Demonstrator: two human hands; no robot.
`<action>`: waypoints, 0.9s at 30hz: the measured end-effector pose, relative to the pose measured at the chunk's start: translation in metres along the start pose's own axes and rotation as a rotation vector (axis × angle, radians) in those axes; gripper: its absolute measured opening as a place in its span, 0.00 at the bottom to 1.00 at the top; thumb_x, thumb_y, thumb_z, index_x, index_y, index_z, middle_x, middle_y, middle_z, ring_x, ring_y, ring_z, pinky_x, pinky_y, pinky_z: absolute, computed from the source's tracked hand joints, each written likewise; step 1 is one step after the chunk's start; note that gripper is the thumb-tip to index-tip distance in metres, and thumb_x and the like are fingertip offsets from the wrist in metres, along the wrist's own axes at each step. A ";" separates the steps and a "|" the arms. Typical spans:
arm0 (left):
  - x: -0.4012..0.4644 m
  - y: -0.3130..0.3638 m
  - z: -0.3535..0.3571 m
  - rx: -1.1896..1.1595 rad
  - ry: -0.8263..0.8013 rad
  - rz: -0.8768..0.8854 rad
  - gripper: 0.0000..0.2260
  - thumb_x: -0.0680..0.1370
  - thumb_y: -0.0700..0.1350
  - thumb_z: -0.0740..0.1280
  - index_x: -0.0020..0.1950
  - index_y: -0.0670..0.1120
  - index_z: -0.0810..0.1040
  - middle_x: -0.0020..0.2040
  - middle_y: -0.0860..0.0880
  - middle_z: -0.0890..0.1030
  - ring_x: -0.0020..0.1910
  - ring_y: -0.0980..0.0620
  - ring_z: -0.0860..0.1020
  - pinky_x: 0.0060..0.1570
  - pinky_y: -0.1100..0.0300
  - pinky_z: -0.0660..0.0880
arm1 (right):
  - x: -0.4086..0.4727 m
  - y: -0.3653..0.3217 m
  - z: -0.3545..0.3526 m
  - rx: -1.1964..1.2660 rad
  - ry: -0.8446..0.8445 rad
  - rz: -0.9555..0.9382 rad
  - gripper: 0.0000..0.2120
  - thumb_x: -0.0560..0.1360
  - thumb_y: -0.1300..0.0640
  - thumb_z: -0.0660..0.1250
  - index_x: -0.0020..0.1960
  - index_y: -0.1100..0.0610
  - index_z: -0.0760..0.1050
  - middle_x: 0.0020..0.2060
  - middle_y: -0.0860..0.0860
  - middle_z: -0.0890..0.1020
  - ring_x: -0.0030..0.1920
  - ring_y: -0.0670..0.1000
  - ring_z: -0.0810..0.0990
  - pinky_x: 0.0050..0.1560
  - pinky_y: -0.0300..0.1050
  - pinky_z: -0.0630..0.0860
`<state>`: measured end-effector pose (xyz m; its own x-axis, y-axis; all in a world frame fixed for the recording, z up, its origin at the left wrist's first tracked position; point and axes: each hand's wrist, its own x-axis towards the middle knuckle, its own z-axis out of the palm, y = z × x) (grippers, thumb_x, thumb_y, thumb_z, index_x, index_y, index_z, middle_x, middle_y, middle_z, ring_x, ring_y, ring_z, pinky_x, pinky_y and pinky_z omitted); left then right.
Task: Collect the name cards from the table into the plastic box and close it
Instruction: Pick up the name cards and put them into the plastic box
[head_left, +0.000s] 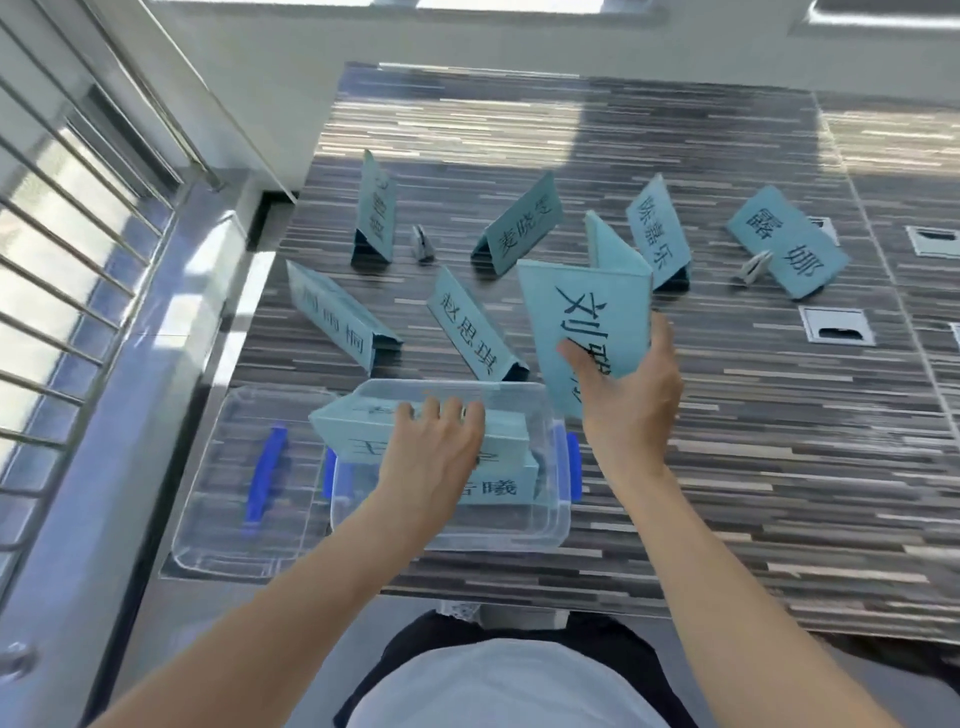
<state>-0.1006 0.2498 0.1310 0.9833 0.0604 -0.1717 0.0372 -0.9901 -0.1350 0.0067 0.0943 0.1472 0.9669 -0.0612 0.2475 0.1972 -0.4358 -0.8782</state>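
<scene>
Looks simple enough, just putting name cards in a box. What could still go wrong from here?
The cards under the left hand sit crooked in the plastic box, one poking over the rim; if they stay that way, the lid lying alongside may not close. The right hand pinches a big card by one end, so it could slip. Six cards and two small clips are still scattered; the clips are easily missed.

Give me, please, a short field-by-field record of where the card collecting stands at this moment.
left hand: pressing on name cards in the box
right hand: holding a blue name card above the table
plastic box: open, holding several cards
lid: lying on the table left of the box, blue latches showing
cards still on table: six, one of them lying flat at far right
table: striped dark surface
</scene>
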 end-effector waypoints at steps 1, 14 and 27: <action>0.001 0.003 0.004 -0.002 -0.036 0.000 0.17 0.74 0.48 0.72 0.57 0.46 0.69 0.48 0.48 0.76 0.47 0.45 0.75 0.50 0.50 0.69 | -0.002 -0.002 0.004 0.030 0.015 0.024 0.26 0.66 0.40 0.77 0.57 0.47 0.70 0.47 0.43 0.79 0.46 0.43 0.79 0.40 0.40 0.77; 0.032 0.041 0.057 -0.113 -0.144 0.075 0.18 0.66 0.37 0.70 0.51 0.44 0.68 0.43 0.46 0.71 0.39 0.47 0.67 0.43 0.51 0.65 | 0.004 -0.006 0.017 0.242 0.140 0.128 0.24 0.65 0.46 0.80 0.52 0.38 0.69 0.47 0.30 0.80 0.48 0.37 0.81 0.41 0.30 0.75; 0.045 0.038 0.124 -0.053 -0.255 0.144 0.27 0.71 0.44 0.71 0.66 0.42 0.64 0.55 0.43 0.75 0.50 0.43 0.73 0.44 0.50 0.67 | -0.002 0.002 0.024 0.276 0.097 0.151 0.26 0.66 0.51 0.80 0.56 0.41 0.70 0.50 0.33 0.81 0.52 0.39 0.81 0.45 0.31 0.77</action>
<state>-0.0766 0.2309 -0.0026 0.9030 -0.0584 -0.4257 -0.0838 -0.9956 -0.0412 0.0088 0.1149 0.1350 0.9713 -0.1979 0.1319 0.1015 -0.1566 -0.9824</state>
